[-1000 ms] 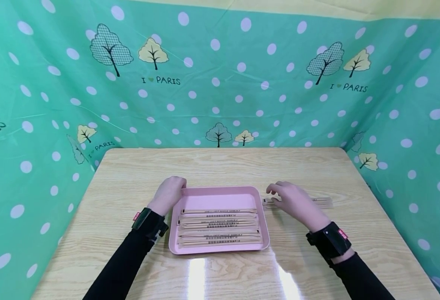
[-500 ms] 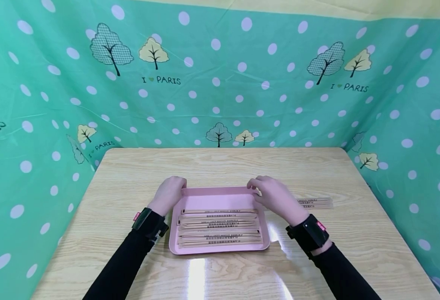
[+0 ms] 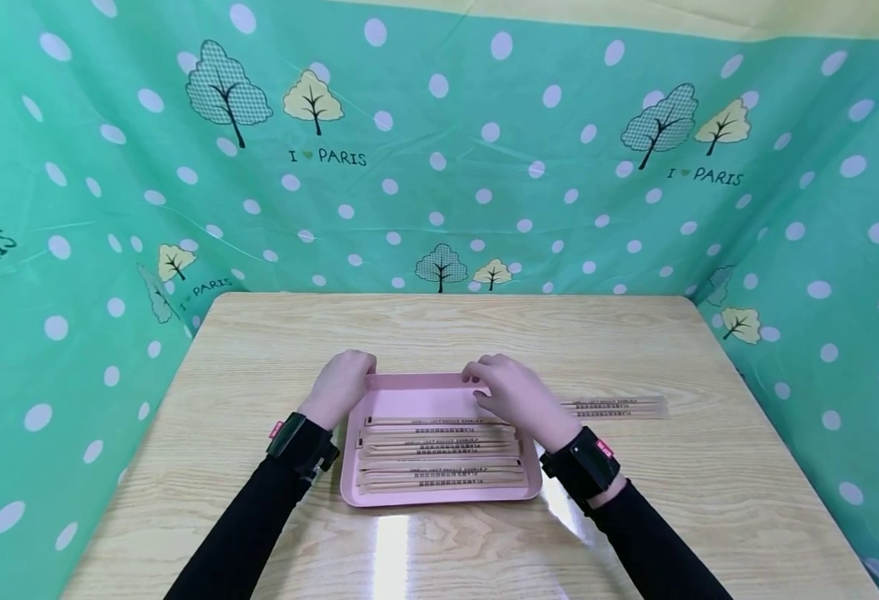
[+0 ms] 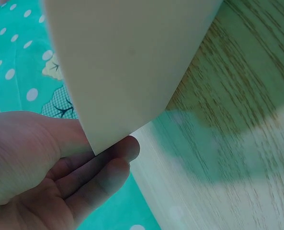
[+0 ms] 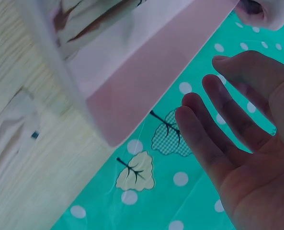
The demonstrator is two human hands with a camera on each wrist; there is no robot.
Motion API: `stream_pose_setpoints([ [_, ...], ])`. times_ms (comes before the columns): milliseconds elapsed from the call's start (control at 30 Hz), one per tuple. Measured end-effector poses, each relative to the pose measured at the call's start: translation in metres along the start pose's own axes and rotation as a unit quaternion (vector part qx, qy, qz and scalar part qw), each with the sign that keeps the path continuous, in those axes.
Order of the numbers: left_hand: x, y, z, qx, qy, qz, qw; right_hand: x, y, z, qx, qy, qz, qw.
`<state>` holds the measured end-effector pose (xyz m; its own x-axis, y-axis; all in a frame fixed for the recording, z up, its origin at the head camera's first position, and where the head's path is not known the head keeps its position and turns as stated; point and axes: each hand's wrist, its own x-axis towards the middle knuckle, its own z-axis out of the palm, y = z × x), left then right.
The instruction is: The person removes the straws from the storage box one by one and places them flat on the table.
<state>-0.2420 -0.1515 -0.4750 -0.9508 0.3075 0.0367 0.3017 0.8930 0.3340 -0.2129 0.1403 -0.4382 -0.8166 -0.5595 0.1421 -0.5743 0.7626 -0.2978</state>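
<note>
Wrapped straws [image 3: 441, 451] lie aligned in pink tray [image 3: 418, 402], lower centre; left hand [image 3: 339, 389] pinches tray's upper-left corner, probably steadying it; right hand [image 3: 516, 397] empty, fingers apart.

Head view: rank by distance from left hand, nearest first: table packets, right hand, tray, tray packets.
1. Pink tray: far-left corner in the left hand.
2. Tray packets: inside, toward the near side.
3. Right hand: by the far-right corner.
4. Table packets: right of the tray.
</note>
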Motion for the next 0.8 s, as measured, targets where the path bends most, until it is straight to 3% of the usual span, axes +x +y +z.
stream_pose_setpoints([
  [233, 0.000, 0.000, -0.002, -0.004, -0.001, -0.002, 1.0000, 0.007, -0.010, 0.011, 0.017, -0.009, -0.001, 1.000],
  [567, 0.001, -0.001, -0.002, 0.000, 0.003, 0.004, 1.0000, 0.015, -0.022, 0.025, -0.008, -0.016, -0.001, 1.000],
  [800, -0.003, 0.002, -0.003, 0.000, 0.008, 0.010, 0.9999, 0.017, -0.025, 0.036, 0.016, -0.027, -0.010, 0.999],
])
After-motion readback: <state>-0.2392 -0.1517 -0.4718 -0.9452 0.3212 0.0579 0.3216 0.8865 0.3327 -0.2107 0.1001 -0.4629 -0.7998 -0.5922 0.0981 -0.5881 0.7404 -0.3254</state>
